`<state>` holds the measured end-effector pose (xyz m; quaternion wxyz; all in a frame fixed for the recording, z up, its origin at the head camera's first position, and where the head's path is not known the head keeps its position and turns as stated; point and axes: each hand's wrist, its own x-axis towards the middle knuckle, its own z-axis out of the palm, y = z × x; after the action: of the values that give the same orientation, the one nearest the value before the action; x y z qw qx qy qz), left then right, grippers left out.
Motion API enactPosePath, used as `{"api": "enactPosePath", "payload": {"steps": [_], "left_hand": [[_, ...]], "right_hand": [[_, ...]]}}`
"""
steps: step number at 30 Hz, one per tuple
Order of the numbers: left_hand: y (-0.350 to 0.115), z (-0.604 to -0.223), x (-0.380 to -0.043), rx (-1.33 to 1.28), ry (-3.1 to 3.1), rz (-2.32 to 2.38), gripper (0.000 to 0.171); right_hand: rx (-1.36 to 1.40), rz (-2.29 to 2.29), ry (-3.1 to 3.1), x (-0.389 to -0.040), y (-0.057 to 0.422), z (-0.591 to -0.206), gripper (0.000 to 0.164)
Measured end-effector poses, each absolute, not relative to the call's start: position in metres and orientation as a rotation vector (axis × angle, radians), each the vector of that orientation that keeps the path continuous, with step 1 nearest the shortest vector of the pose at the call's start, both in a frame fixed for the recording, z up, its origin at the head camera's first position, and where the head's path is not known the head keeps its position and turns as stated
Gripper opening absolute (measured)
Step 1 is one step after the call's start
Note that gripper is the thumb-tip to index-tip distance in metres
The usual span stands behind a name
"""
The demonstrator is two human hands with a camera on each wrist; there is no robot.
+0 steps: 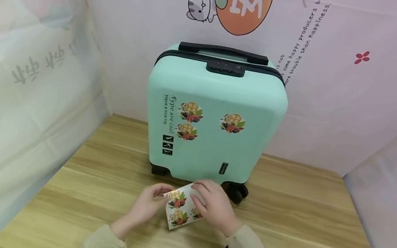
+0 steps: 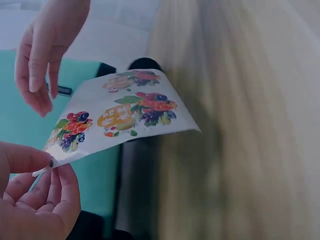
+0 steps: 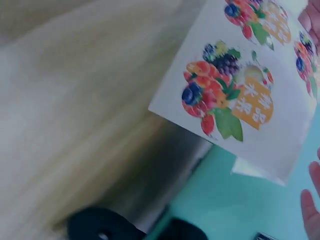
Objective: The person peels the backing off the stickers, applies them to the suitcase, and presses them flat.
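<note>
A white sticker sheet printed with round fruit stickers is held up in front of a mint-green suitcase. My left hand pinches one corner of it between thumb and fingers, clearly visible in the left wrist view. Three stickers show on the sheet, beside a bare white patch. Over the sheet's far side is my right hand. In the left wrist view that right hand hangs beside the sheet, fingers loosely bent with nothing between them. Three matching fruit stickers sit on the suitcase front, one of them at right.
The suitcase stands upright on a wood-grain table, its black wheels towards me and a black handle on top. Printed cloth hangs behind and on both sides. Black lettering runs down the suitcase's left side.
</note>
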<state>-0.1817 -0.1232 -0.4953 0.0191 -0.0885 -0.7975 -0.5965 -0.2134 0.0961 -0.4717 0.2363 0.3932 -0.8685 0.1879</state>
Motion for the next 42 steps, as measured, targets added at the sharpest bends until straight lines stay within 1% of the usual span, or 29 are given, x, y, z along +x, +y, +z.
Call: {"api": "enactPosePath", "payload": {"steps": [6, 11, 14, 18, 21, 24, 37, 39, 42], "left_hand": [[-0.11, -0.467, -0.189, -0.327, -2.418, -1.836, 0.022], [-0.101, -0.446, -0.196, -0.369, -2.413, -1.838, 0.021], [-0.099, -0.436, -0.199, -0.385, -2.401, -1.868, 0.023], [-0.097, -0.427, -0.199, -0.413, -2.386, -1.891, 0.026], [-0.098, -0.423, -0.198, -0.418, -2.393, -1.889, 0.025], [-0.099, -0.422, -0.198, -0.406, -2.387, -1.886, 0.022], [-0.102, -0.414, -0.208, -0.4, -2.378, -1.756, 0.019], [-0.102, -0.414, -0.209, -0.391, -2.378, -1.751, 0.018], [-0.1, -0.415, -0.209, -0.365, -2.355, -1.759, 0.017]], "right_hand": [[1.076, 0.461, -2.373, -0.215, 0.101, -0.452, 0.033], [1.063, 0.52, -2.331, -0.219, 0.104, -0.436, 0.038], [1.077, 0.526, -2.313, -0.22, 0.107, -0.428, 0.036], [1.113, 0.591, -2.301, -0.221, 0.11, -0.419, 0.026], [1.141, 0.623, -2.301, -0.222, 0.111, -0.415, 0.018], [1.156, 0.611, -2.303, -0.223, 0.111, -0.413, 0.015], [1.141, 0.582, -2.225, -0.225, 0.11, -0.402, 0.012], [1.134, 0.561, -2.205, -0.225, 0.11, -0.401, 0.015], [1.122, 0.536, -2.169, -0.224, 0.107, -0.402, 0.023]]}}
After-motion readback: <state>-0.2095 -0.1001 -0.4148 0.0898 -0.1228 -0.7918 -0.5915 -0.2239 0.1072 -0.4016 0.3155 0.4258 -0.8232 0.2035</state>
